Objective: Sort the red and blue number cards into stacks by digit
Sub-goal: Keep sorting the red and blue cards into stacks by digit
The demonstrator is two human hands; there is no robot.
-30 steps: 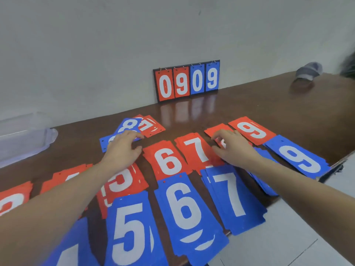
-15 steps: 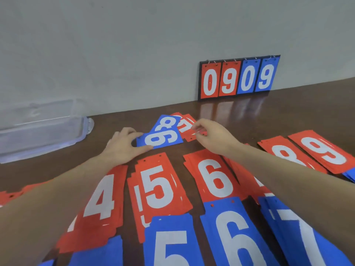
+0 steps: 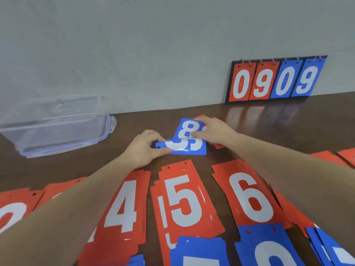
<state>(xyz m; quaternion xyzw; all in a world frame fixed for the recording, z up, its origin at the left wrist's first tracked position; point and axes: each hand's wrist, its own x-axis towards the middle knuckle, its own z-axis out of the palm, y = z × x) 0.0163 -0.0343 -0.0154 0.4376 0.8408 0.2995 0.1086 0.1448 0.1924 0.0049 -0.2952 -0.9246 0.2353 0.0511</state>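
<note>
My left hand (image 3: 145,148) pinches the left end of a blue card (image 3: 189,148) lying sideways, its digit partly covered. My right hand (image 3: 211,131) rests with fingers on a blue 8 card (image 3: 187,127) that overlaps it from behind; red cards peek out under that hand. Closer to me lie sorted red stacks: the 4 stack (image 3: 123,206), the 5 stack (image 3: 184,200), the 6 stack (image 3: 249,196). Blue stacks (image 3: 269,248) line the near edge, cut off by the frame.
A clear plastic box (image 3: 55,127) sits at the far left on the brown table (image 3: 288,127). A scoreboard reading 0909 (image 3: 276,79) leans against the wall at the back right. More red cards lie at the far left (image 3: 11,212) and right edge (image 3: 345,156).
My view swung left. My right hand moved from the red cards onto the blue 8 card. My left hand kept its hold on the sideways blue card, which shifted slightly.
</note>
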